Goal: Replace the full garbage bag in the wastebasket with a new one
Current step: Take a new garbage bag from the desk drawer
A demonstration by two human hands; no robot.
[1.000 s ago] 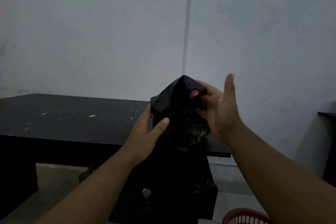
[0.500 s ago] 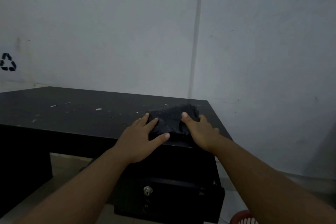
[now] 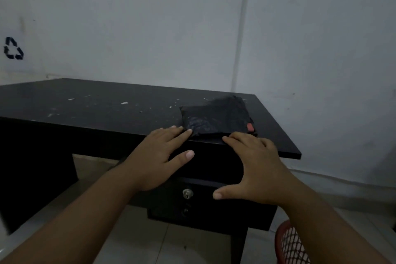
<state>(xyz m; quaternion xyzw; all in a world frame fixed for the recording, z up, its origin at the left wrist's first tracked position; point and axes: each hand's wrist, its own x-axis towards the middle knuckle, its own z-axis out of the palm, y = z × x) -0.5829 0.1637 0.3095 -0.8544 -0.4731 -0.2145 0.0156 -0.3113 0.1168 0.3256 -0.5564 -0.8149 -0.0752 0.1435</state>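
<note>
Head view: folded black garbage bag [image 3: 216, 116] lying flat on the near right part of the dark desk [image 3: 90, 109], a small red patch at its right edge. Left hand [image 3: 157, 159] spread flat, fingertips touching the bag's near left corner, gripping nothing. Right hand [image 3: 255, 167] splayed wide just near of the bag, empty. Red mesh wastebasket [image 3: 289, 244] low at the near right, on the floor.

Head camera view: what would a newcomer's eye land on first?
Two bare hands, left hand and right hand, spread open at the near edge of a black desk. Just beyond their fingertips lies a folded black garbage bag; a red mesh wastebasket peeks in at bottom right.
</note>
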